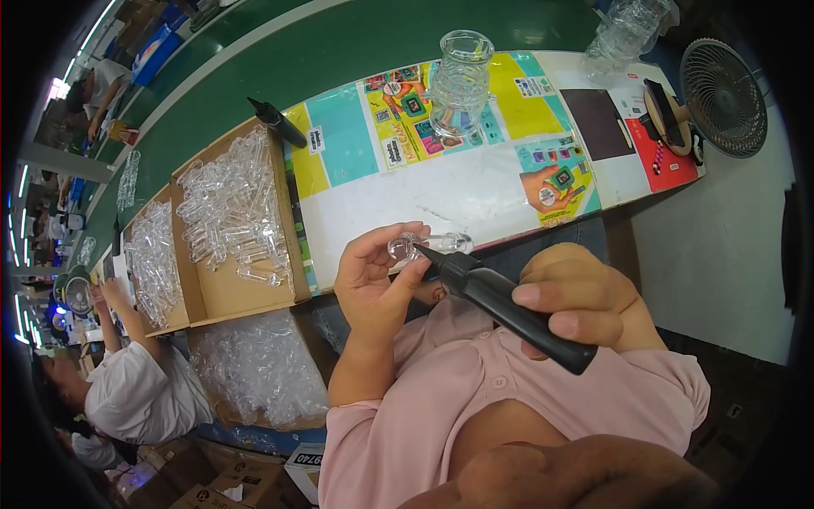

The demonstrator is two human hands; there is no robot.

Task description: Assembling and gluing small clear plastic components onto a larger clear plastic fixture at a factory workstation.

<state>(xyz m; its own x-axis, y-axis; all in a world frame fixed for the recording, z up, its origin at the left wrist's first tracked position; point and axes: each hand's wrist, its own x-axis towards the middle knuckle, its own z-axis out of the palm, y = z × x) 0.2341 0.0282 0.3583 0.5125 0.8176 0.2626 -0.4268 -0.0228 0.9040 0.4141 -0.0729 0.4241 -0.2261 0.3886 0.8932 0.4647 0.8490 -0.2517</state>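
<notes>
Between the fingers of my left hand (373,276) is a small clear tube-shaped piece (449,243) with a rounded end, held sideways over the table's near edge. My right hand (585,293) grips a black squeeze bottle (517,310), tilted so its pointed nozzle meets or nearly meets the clear piece close to my left fingertips. Whether the tip touches cannot be made out. Farther off, a clear ribbed jar (460,85) stands upright on the printed mat (356,208). A second black bottle (278,123) leans at the corner of an open cardboard box (229,301).
Many clear pieces (229,199) fill the box to my left; a bin of clear plastic parts (259,365) sits below it. At the right are a dark pad (598,125), a bagged clear item (627,34) and a fan (723,97). A co-worker (140,386) works at far left.
</notes>
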